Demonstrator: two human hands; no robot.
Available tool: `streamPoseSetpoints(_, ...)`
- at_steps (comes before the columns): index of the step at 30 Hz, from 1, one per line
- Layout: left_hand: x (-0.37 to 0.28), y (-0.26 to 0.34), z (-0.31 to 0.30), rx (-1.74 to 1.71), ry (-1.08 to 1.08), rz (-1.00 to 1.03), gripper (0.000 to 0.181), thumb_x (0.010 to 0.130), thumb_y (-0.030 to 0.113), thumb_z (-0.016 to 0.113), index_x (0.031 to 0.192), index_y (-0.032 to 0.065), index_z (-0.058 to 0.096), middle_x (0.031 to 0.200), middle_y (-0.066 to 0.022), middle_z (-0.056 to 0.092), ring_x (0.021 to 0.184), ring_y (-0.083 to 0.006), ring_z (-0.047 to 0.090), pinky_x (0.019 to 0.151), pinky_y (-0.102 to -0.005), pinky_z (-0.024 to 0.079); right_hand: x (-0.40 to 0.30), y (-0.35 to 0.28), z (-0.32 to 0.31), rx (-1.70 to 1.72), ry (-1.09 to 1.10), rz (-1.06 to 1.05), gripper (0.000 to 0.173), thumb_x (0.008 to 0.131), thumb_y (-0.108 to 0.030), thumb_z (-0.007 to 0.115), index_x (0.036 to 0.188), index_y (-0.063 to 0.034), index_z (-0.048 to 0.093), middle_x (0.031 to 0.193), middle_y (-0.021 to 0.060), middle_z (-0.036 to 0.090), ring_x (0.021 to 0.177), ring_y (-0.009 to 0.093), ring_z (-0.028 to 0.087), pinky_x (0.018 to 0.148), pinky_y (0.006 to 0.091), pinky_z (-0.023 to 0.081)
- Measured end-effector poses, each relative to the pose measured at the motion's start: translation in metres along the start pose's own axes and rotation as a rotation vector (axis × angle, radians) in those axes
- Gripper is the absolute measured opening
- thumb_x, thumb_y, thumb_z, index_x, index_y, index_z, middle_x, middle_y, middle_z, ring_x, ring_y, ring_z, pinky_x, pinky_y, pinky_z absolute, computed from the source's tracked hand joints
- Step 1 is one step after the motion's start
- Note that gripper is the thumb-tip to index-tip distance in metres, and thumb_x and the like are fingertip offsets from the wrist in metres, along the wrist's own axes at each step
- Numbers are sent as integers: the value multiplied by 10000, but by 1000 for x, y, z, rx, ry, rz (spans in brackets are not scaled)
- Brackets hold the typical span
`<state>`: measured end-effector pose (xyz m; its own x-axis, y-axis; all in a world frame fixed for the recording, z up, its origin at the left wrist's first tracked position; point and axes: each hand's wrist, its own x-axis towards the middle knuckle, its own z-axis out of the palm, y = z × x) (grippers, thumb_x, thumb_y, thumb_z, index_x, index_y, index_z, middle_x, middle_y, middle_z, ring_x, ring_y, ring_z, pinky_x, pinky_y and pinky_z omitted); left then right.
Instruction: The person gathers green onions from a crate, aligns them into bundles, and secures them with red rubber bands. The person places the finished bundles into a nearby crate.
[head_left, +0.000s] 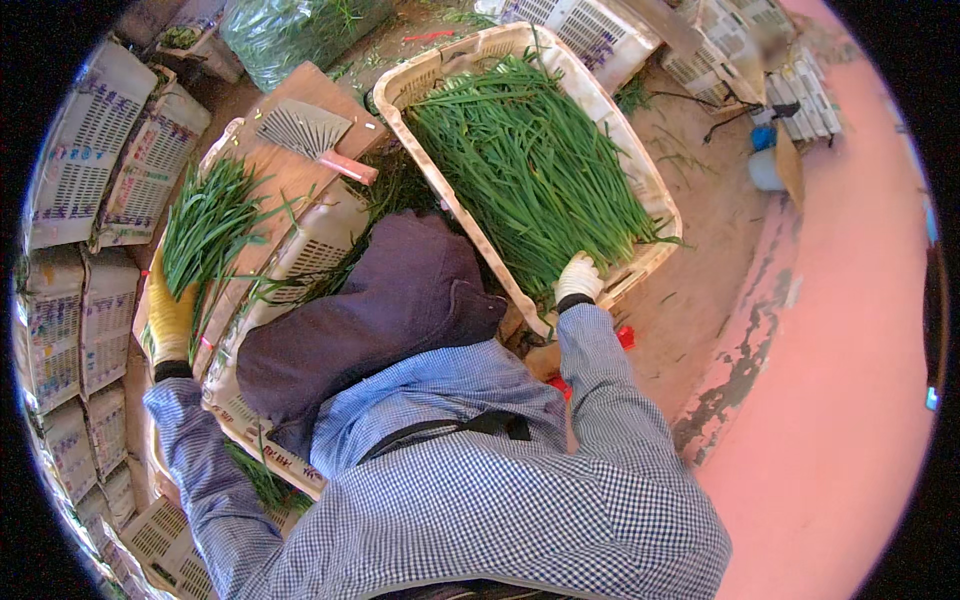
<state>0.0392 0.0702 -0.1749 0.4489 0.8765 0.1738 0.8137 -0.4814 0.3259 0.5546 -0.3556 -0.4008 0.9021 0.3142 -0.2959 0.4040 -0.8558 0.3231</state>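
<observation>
My left hand (172, 324), in a yellow glove, is closed around the lower end of a bunch of garlic chives (208, 225) above a wooden board (289, 180). The leaves fan out away from me. My right hand (579, 279), in a white glove, is at the near end of a thick layer of garlic chives (525, 165) inside a pale plastic crate (660, 199). Its fingers curl down against the leaves, and whether they grip any is hidden. On the board lies a tool with a streaked, flat metal head (304, 127) and a reddish handle.
The board rests on another plastic crate (319, 244) beside my knees. Stacked crates (90, 150) line the left side. A clear plastic bag of greens (292, 37) is at the back. A pink wall (847, 300) bounds the right, with loose leaves on the floor (690, 217).
</observation>
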Motion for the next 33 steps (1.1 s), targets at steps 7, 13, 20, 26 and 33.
streamPoseSetpoints(7, 2, 162, 76, -622, -61, 105, 557, 823, -22, 644, 1348, 51, 474, 1238, -101, 592, 1085, -189, 583, 934, -318, 474, 29, 18, -19, 87, -123, -133, 413, 766, -236, 720, 1117, -57, 596, 1135, 160, 629, 1024, 310, 645, 844, 422, 537)
streamPoseSetpoints(13, -39, 332, 129, -1249, -690, -28, 271, 919, 107, 592, 1175, 21, 608, 970, -77, 672, 776, -149, 633, 703, -278, 529, 43, 61, -104, 323, -179, -247, 583, 721, -289, 697, 1231, -34, 572, 1181, 210, 622, 1050, 329, 630, 903, 391, 501)
streamPoseSetpoints(20, -89, 432, 235, -1167, -1408, -476, 516, 897, 494, 575, 1120, 29, 577, 922, -124, 662, 660, -269, 664, 505, -405, 539, 85, 86, -98, 484, -236, -352, 797, 641, -409, 731, 1213, 112, 535, 1133, 294, 614, 1069, 355, 606, 906, 366, 474)
streamPoseSetpoints(26, -104, 451, 267, -1196, -1490, -605, 812, 847, 589, 608, 1379, 12, 400, 1334, -252, 471, 1139, -441, 532, 743, -595, 506, 46, 68, -121, 557, -229, -318, 749, 710, -422, 720, 1252, 56, 522, 1215, 271, 580, 1118, 369, 571, 942, 371, 460)
streamPoseSetpoints(33, -91, 451, 306, -1512, -1253, -1000, 591, 837, 513, 672, 1203, 57, 586, 1151, -146, 621, 1029, -300, 578, 900, -474, 457, -62, 8, -143, 396, 6, -453, 438, 769, -353, 724, 1074, -53, 631, 1046, 198, 657, 946, 341, 648, 833, 392, 519)
